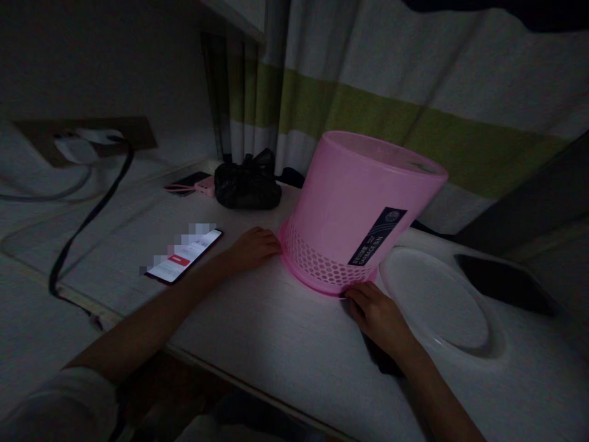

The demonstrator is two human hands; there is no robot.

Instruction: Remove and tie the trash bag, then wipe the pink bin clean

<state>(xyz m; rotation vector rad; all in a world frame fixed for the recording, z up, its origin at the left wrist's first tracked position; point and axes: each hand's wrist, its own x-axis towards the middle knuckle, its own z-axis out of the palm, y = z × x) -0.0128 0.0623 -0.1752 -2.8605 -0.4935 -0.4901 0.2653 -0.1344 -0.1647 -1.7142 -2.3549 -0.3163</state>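
Observation:
A pink plastic garbage bin (350,196) stands on the white table, with a dark label on its side and a band of holes low down. Round its bottom runs a brighter pink rim (304,279). At the left of that rim, my left hand (257,247) has its fingers curled against the edge. My right hand (380,314) is closed at the front right of the same rim, fingertips pressed to it; its thumb is partly hidden. Under my right wrist lies a dark flat object (381,356), mostly covered.
Left of my left arm lies a lit phone (184,256). Behind it are a knotted black plastic bag (248,181) and a small pink object (205,186). A white oval ring (460,351) and a dark tablet-like slab (506,283) lie right. Cables hang from a wall socket (138,134).

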